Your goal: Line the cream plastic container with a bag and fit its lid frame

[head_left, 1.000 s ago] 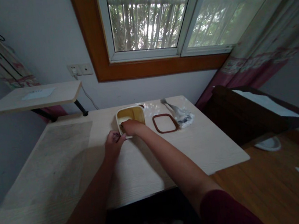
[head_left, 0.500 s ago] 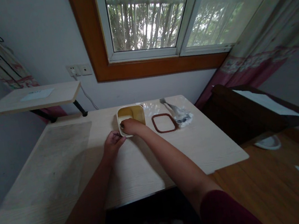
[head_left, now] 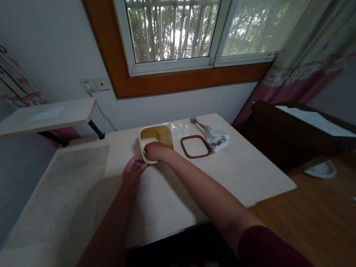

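Observation:
A yellowish rectangular food container with a pale rim stands near the far edge of the table. My left hand grips its near left corner, fingers along the side and thumb at the front. Inside the container, against its left wall, is my right hand, fingers curled down and pressed together. What those fingers hold, if anything, is too small and dark to make out. A brown-rimmed clear lid lies flat to the right of the container. Beyond it lies a crumpled clear plastic bag with something dark in it.
The pale wooden table has a translucent mat on its left part. A small raised shelf on black legs stands at the back left. A dark piece of furniture is beyond the right edge, below the window.
Both hands stay at the container, with only a slight shift of the left hand's fingers and thumb. The lid and the bag have not moved.

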### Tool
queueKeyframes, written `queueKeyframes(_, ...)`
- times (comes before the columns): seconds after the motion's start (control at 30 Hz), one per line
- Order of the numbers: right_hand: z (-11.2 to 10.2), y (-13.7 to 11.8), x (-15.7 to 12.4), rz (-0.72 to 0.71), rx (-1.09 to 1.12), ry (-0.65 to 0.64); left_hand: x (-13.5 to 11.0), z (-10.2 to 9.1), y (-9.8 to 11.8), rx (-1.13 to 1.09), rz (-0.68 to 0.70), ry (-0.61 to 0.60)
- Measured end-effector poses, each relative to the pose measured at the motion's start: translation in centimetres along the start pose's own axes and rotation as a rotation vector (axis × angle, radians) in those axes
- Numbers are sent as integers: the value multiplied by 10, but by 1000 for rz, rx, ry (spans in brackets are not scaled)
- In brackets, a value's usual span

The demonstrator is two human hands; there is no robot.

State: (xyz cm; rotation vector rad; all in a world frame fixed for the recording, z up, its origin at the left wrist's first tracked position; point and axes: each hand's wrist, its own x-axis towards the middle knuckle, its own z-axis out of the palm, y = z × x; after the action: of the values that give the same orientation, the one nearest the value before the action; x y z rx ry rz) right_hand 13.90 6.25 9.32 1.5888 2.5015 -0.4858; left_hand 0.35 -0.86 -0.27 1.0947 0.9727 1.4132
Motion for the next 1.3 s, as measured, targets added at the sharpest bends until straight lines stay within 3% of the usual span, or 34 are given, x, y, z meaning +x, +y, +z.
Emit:
queueKeyframes(0.57, 3, 0, 0, -22, -15, 42, -1, 1, 2, -37, 14, -34)
queueKeyframes(0.73, -4, -2, -17, -75, -27, 56, 0, 0, 1, -40, 15, -30)
queueKeyframes(1.03, -19, 9, -79, -284, 43, 194, 1, 0, -1, -74, 27, -45)
queueKeyframes(1.17, -21, 10, -86, -246, 16, 195, 1, 0, -3, -73, 46, -64)
queueKeyframes(1.3, -20, 2, -74, -159, -79, 125, 2, -1, -5, -59, 59, -61)
